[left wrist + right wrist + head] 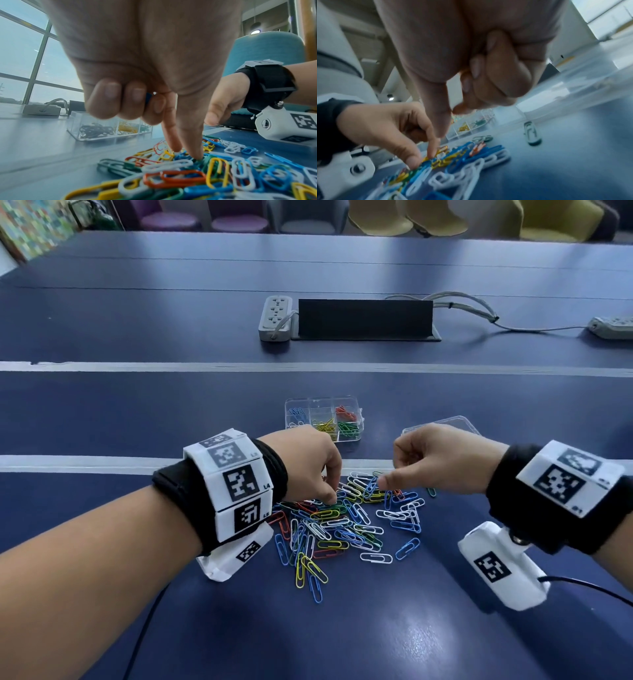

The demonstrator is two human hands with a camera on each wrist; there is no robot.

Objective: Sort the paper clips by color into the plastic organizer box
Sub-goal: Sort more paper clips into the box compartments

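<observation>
Mixed-colour clip pile (342,525) is probed by left hand (308,463), blue clips tucked under curled fingers; right hand (435,460) curled, contents unclear. Organizer box (323,419) lies far of both, nearer left.

Between the two hands lies a heap of paper clips (342,522) in blue, white, yellow, green, red and orange, on a dark navy table (137,412) crossed by pale grey stripes. Just beyond the hands, the clear organizer box (323,419) shows blue clips in the compartment nearest the left hand (308,463), yellow in the middle, red and green toward the right hand (442,457). Something blue shows between the left hand's curled fingers (102,100). Both wrists wear black bands (507,481) bearing white blocks printed with black square-patterned markers (239,481). Beyond the box lie a light grey power strip (274,318) and a black panel (364,314).
</observation>
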